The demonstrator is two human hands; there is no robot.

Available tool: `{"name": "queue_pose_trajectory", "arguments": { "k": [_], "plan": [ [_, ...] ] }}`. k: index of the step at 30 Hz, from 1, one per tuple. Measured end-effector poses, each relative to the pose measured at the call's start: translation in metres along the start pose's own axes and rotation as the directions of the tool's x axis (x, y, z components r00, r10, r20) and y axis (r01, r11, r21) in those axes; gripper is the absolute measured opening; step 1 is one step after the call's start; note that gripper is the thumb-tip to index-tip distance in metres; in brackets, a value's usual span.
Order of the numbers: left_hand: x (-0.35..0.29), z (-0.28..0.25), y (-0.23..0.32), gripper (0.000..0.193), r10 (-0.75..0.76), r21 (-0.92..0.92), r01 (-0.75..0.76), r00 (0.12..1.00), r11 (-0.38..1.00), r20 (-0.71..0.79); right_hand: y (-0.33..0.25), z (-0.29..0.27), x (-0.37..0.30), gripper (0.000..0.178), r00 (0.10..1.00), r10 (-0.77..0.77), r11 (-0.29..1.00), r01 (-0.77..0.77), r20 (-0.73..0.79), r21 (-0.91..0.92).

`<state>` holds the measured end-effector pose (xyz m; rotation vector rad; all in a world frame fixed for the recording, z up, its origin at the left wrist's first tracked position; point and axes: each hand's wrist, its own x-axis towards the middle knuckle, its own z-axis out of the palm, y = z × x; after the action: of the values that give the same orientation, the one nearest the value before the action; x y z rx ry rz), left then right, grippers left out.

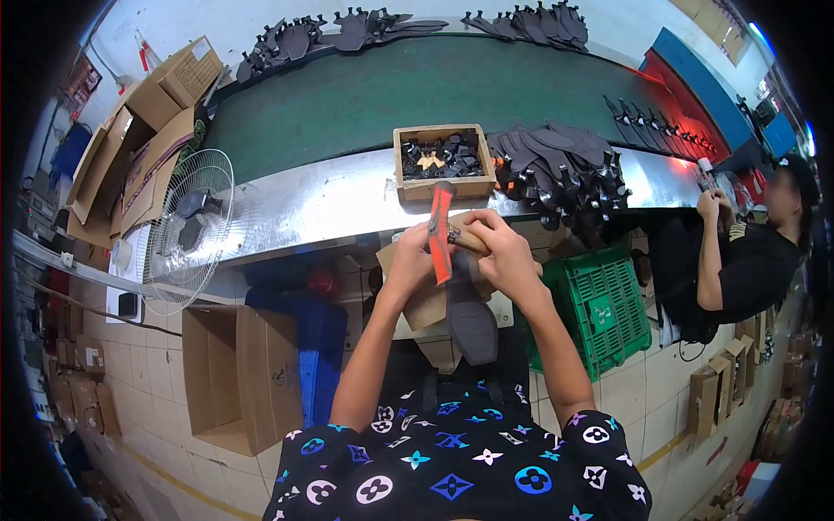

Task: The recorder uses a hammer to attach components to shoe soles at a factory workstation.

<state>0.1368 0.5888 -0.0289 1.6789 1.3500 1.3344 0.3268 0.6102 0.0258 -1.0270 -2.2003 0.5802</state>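
Observation:
My right hand (506,252) is closed round the wooden handle of a hammer (440,247) with an orange-red head. Just left of the hammer head, my left hand (412,258) is closed at the upper end of a dark grey sole-shaped piece (472,326). The hammer head hides part of its fingertips. The piece's broad end points down toward my lap. Beneath my hands is a pale work surface with brown cardboard (427,307) on it. A wooden box (443,183) of small black parts, a few tan ones among them, stands beyond the hammer.
Similar dark pieces (556,156) lie heaped right of the box, and more line the green conveyor belt's (391,95) far side. A wire fan (188,227) stands left. Below are a cardboard box (239,373), a blue bin (321,347) and a green crate (604,304). A co-worker (738,252) sits right.

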Motion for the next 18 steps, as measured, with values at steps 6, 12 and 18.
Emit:
{"name": "queue_pose_trajectory", "arguments": {
  "k": [6,12,18],
  "plan": [
    [0.002,-0.002,-0.013,0.028,0.071,-0.018,-0.071,0.997,0.997,0.022,-0.028,-0.011,-0.017,0.026,0.979,0.166,0.937,-0.118,-0.121,0.330],
    [0.004,-0.003,-0.003,0.026,-0.092,-0.168,0.111,0.989,0.979,0.119,-0.056,-0.031,-0.051,0.030,0.971,0.150,0.952,-0.092,-0.185,0.292],
    [0.004,-0.004,-0.009,0.027,-0.162,-0.288,0.204,0.973,0.936,0.162,-0.067,-0.044,-0.044,0.030,0.974,0.225,0.951,-0.220,0.005,0.217]
  ]
}}
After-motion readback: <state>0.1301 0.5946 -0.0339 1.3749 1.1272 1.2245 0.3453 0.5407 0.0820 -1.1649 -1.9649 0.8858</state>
